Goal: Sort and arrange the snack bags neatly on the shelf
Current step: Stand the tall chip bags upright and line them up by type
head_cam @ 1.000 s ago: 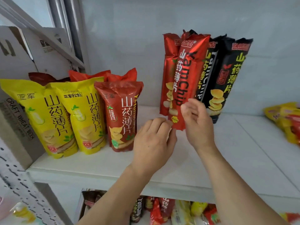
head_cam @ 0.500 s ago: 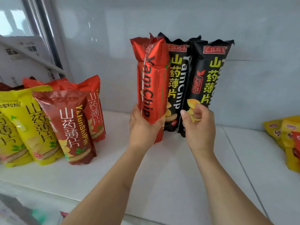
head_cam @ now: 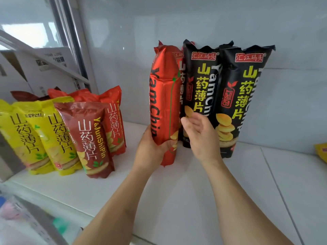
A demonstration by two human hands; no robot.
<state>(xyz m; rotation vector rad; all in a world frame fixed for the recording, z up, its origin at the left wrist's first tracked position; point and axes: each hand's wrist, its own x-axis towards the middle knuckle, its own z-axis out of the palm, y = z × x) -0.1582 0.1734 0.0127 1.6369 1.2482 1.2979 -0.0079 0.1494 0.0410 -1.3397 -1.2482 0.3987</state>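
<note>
A tall red YamChip bag (head_cam: 163, 96) stands upright on the white shelf (head_cam: 185, 188), and my left hand (head_cam: 150, 149) grips its lower end. Behind it leans a second red bag (head_cam: 180, 71), mostly hidden. Two tall black chip bags (head_cam: 200, 82) (head_cam: 244, 96) lean against the back wall to the right. My right hand (head_cam: 200, 137) hovers with fingers spread in front of the nearer black bag, holding nothing. At the left stand short yellow bags (head_cam: 44, 137), a dark red bag (head_cam: 90, 137) and orange-red bags (head_cam: 113, 117) behind them.
A cardboard box (head_cam: 51, 68) stands beyond the shelf's left end by a window frame. Yellow packets (head_cam: 321, 152) lie at the far right edge. The shelf's front edge (head_cam: 58, 197) runs across the lower left.
The view has moved closer and to the right. My left hand has turned the red bag so its side faces me. My right hand has opened its fingers off the black bag.
</note>
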